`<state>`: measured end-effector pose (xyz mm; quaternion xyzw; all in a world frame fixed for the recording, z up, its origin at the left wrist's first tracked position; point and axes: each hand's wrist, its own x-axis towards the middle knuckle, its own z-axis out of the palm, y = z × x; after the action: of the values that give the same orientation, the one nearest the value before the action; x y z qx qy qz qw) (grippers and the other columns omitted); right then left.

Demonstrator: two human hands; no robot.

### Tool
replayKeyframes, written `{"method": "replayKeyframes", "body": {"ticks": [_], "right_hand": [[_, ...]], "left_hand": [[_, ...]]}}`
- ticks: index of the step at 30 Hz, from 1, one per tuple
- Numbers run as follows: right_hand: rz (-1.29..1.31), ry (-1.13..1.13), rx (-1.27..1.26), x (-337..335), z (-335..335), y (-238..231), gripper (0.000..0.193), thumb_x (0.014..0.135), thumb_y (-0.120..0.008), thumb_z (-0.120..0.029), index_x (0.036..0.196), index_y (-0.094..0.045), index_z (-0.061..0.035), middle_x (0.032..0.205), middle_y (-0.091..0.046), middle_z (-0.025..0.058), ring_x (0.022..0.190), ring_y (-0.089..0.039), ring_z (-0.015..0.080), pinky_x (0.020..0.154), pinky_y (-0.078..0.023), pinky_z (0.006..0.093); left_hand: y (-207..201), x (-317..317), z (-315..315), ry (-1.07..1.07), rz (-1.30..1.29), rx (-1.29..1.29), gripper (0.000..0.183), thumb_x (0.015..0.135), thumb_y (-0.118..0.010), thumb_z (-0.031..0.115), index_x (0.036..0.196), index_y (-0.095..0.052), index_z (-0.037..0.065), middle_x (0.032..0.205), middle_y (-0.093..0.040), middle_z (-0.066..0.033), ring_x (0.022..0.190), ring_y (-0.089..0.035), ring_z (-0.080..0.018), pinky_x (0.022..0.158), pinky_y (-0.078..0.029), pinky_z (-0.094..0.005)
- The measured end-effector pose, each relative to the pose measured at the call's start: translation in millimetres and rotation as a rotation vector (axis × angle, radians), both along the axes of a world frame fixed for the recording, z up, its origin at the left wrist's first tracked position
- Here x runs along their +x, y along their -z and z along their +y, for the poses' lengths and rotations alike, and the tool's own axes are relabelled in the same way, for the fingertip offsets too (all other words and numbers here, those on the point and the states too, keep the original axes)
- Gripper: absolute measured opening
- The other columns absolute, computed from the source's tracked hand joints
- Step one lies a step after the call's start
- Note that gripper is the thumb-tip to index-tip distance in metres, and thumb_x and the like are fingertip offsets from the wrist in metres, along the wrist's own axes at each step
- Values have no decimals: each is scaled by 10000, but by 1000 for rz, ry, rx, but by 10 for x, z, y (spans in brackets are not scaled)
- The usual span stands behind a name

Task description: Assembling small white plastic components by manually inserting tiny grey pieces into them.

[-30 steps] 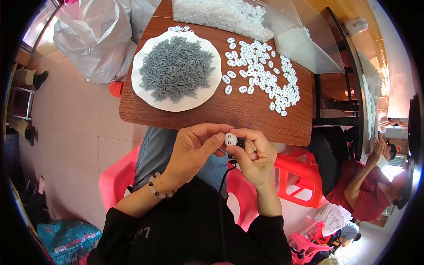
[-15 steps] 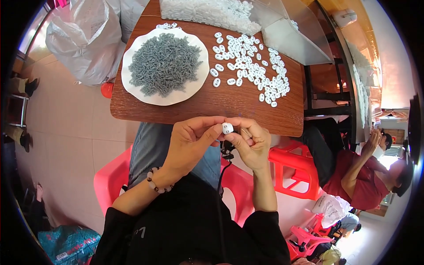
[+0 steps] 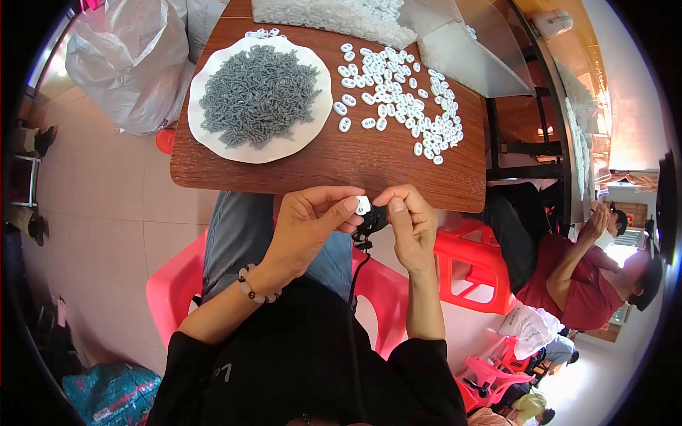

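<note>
Grip of left hand (image 3: pixel 304 231) pinches one white piece (image 3: pixel 363 205); that of right hand (image 3: pixel 412 231) I cannot tell.

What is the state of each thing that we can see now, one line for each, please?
Left hand: pinching a small white piece.
Right hand: beside the piece, its grip unclear.
Wavy-edged plate: heaped with grey pieces.
White oval pieces: loose, spread over the wooden table.
Clear container: holding many white pieces.
Bracelet: worn on left wrist.
White sack: creased.
</note>
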<state>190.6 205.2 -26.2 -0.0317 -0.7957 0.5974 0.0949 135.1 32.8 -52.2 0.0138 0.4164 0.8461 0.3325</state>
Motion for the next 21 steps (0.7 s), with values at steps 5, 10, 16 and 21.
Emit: {"method": "replayKeyframes", "body": {"ticks": [5,10,16,21], "right_hand": [[-46,84,13,24,-37,-99,207,976,-507,-152,885,-612,2,801,-523,14,700,-422,78,646,-342,216],[157,63,-85,10,-3,-51,128,921,-622,-117,908,-667,3,843,-596,48,735,-519,98,643,-396,221],[116,213,-186,59,-101,-36,126,821,-722,-30,926,-677,24,821,-630,90,761,-564,137,687,-424,240],[186,248,-54,63,-151,14,126,821,-720,-15,934,-688,28,832,-661,109,752,-591,142,686,-439,234]], "left_hand": [[23,17,18,0,3,5,247,915,-643,117,1111,-653,-33,941,-702,-91,796,-666,-123,718,-547,-253],[53,37,25,6,5,-5,251,913,-644,110,1117,-648,-35,949,-701,-99,811,-668,-133,737,-548,-256],[104,65,26,6,19,-12,249,911,-646,106,1118,-648,-32,945,-702,-107,824,-668,-137,748,-548,-257],[113,77,21,17,27,-2,243,911,-648,109,1111,-652,-29,929,-703,-104,819,-667,-133,747,-547,-256]]}}
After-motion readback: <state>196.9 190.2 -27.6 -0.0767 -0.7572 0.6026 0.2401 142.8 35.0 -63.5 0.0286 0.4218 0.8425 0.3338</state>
